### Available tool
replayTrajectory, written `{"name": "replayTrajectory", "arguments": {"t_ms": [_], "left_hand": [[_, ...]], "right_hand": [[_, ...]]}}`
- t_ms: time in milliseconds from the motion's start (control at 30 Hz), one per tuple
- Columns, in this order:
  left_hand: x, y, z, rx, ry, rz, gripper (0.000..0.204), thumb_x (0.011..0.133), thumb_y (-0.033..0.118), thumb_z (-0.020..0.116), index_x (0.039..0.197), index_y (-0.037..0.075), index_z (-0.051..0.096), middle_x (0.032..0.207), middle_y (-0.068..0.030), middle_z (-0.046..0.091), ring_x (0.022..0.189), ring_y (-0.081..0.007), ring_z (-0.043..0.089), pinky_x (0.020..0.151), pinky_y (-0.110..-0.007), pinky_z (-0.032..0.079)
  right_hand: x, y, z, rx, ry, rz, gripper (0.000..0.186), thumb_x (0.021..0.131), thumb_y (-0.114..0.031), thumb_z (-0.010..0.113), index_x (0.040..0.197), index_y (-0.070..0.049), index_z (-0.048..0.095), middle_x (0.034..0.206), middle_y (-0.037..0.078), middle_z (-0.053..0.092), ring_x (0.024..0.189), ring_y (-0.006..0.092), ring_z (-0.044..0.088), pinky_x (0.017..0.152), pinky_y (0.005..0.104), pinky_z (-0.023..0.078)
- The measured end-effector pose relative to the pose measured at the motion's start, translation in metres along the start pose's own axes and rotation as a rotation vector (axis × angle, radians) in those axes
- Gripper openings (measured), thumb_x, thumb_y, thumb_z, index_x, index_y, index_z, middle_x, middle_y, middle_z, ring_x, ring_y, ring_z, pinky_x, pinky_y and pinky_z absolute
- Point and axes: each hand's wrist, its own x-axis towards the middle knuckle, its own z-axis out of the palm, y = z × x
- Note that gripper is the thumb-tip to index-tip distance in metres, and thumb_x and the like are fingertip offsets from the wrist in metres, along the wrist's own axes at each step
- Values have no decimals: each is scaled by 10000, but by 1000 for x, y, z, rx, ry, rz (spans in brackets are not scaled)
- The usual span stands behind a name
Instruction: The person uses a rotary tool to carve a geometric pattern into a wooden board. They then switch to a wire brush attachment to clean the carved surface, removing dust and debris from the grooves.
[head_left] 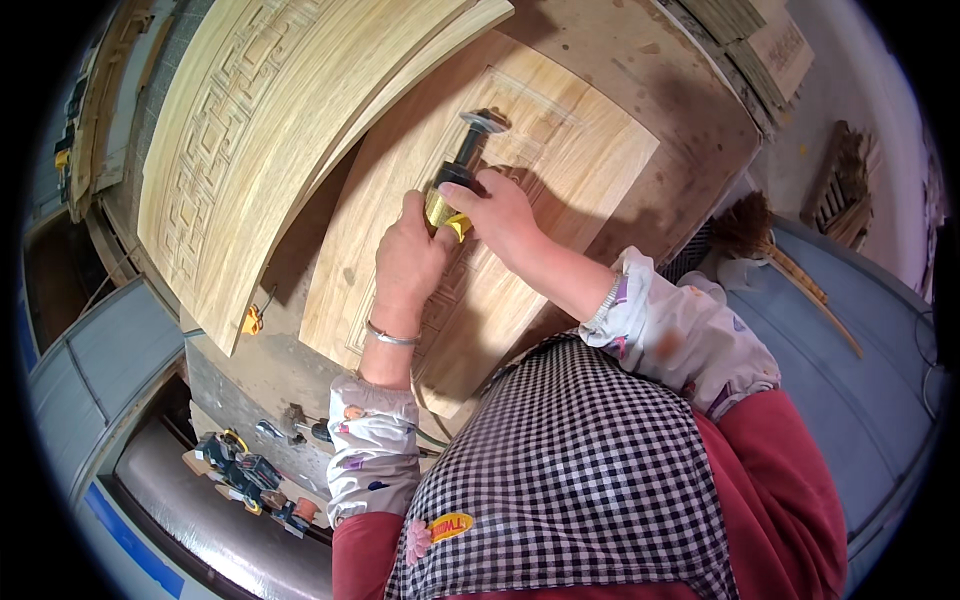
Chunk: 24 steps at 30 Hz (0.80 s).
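Observation:
A straight hand grinder (467,152), yellow and black with a blurred round disc at its tip, is held between both hands. My left hand (408,258) wraps the lower part of its body, a silver bangle on that wrist. Closed on the body from the right, my right hand (502,215) sits a little nearer the disc. Beneath them lies a pale wooden panel (590,135) with carved line patterns, partly hidden by my hands and arms. The disc is over the carved area toward its far end; whether it touches the wood I cannot tell.
More carved wooden panels (340,75) are stacked at the left, overlapping the worked one. Several power tools (250,475) lie at the lower left. A brush broom (745,220) rests at the right, with wood pieces (845,190) beyond. A cable runs beside my left forearm.

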Motion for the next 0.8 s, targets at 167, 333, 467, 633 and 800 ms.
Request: {"name": "replayTrajectory", "arguments": {"t_ms": [167,333,467,633,800], "left_hand": [[-2,5,2,-117,-51,-6,354,877,185,639,1151,11,499,836,-316,660,810,-516,651,697,-559,484],[-5,3,14,-89,40,-29,376,891,231,651,1159,22,490,798,-294,673,777,-509,661,699,-586,500],[-20,10,16,-50,2,-6,352,891,235,650,1130,35,486,796,-290,671,774,-510,657,701,-595,496],[-28,14,33,-60,-30,50,410,880,250,656,1198,34,514,807,-287,682,784,-504,670,711,-589,515],[-29,19,39,-3,-48,74,444,875,260,661,1231,29,530,821,-288,691,804,-503,678,725,-580,530]], "right_hand": [[-5,3,-4,31,12,31,557,896,-500,751,959,48,670,948,233,720,919,367,702,831,451,532],[-7,-11,-12,-75,-9,-1,546,899,-490,749,963,45,667,931,218,714,912,357,700,827,448,527],[-18,5,-17,-23,-6,8,527,906,-468,747,993,46,673,952,215,723,925,350,707,833,446,530],[-40,20,-29,100,62,32,520,915,-453,744,1075,41,701,1004,193,741,961,306,716,860,411,538],[-38,44,-31,153,76,56,508,922,-444,739,1092,33,701,1011,198,743,976,310,718,871,411,537]]}}
